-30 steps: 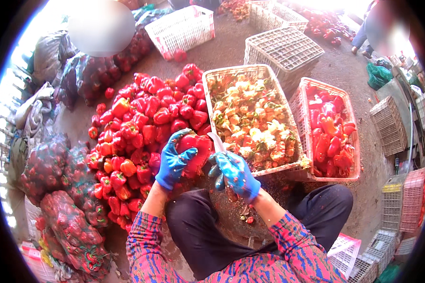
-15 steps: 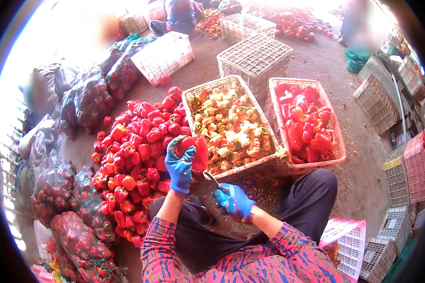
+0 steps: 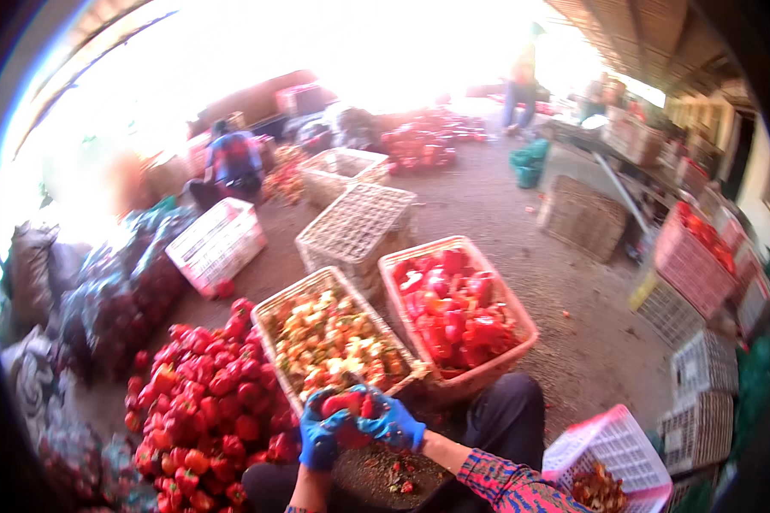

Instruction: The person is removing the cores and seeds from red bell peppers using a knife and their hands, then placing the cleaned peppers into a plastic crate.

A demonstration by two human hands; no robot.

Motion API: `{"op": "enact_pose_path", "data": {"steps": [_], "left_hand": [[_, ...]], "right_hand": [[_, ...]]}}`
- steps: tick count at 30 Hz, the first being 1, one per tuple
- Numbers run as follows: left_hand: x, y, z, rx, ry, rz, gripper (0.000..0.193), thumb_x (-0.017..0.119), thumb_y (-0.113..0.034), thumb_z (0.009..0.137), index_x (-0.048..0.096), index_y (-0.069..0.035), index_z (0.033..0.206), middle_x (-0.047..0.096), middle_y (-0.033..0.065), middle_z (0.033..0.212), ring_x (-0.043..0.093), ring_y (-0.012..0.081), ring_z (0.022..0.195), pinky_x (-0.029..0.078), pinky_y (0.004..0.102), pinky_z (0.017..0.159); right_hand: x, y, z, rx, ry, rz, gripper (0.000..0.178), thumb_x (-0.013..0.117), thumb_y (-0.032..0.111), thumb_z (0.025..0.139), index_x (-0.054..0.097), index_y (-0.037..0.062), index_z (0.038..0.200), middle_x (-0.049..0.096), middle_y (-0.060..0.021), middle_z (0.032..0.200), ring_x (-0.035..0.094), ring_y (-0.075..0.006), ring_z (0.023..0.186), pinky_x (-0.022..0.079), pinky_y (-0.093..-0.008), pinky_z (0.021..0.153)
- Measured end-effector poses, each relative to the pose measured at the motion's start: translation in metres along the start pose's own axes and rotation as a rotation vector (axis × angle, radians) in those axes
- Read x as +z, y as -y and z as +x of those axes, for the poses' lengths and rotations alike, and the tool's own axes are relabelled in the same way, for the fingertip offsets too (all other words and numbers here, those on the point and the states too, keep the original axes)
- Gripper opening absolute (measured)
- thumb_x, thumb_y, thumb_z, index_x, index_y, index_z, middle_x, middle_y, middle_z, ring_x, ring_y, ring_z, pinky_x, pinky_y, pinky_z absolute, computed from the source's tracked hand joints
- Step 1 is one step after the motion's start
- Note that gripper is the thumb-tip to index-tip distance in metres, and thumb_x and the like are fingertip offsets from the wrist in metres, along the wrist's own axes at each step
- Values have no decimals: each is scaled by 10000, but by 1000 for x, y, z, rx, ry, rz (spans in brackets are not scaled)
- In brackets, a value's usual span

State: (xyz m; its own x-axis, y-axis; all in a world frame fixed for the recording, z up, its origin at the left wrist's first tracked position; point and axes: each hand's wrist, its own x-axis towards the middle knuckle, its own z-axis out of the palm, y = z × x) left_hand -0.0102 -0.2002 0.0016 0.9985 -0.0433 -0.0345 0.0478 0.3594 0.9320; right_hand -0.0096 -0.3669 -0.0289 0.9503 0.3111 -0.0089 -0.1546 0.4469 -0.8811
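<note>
Both my blue-gloved hands meet just in front of the near edge of a cream crate (image 3: 396,382) of pale pepper cores. My left hand (image 3: 320,434) is closed around a red bell pepper (image 3: 342,405). Against the pepper's right side, my right hand (image 3: 395,421) has its fingers curled. The small curved knife it held a moment before is hidden by the glove and the pepper. To the left lies a big heap of whole red peppers (image 3: 205,402). A pink crate (image 3: 522,329) beside the cream one holds cut red pepper pieces (image 3: 458,312).
An upturned lattice crate (image 3: 359,218) stands behind the two filled crates. Net sacks of peppers (image 3: 115,312) line the left. A tilted white-and-pink crate (image 3: 629,445) with scraps sits by my right knee. Stacked crates (image 3: 706,372) are farther right; other people (image 3: 233,162) are at the back.
My right hand has come up and left to meet the pepper in my left hand, and the knife has gone out of sight. The view has tilted up and turned right.
</note>
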Motion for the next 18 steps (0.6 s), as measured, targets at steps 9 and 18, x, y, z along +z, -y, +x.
{"op": "enact_pose_path", "data": {"steps": [9,18], "left_hand": [[15,50,3,100,-159,-64,300,670,31,820,582,-42,1097,640,50,1005,621,149,855,531,280,760],[48,37,9,117,-31,223,458,733,-12,804,563,-17,1230,629,55,1095,607,133,965,515,277,849]], "right_hand": [[-4,0,-11,-31,-278,-365,485,777,130,831,575,80,1269,636,1,1086,554,-98,1020,484,-281,916],[-39,23,-11,-205,-275,-676,432,813,190,759,620,73,1128,693,-102,1011,647,-131,957,528,-317,832]]}}
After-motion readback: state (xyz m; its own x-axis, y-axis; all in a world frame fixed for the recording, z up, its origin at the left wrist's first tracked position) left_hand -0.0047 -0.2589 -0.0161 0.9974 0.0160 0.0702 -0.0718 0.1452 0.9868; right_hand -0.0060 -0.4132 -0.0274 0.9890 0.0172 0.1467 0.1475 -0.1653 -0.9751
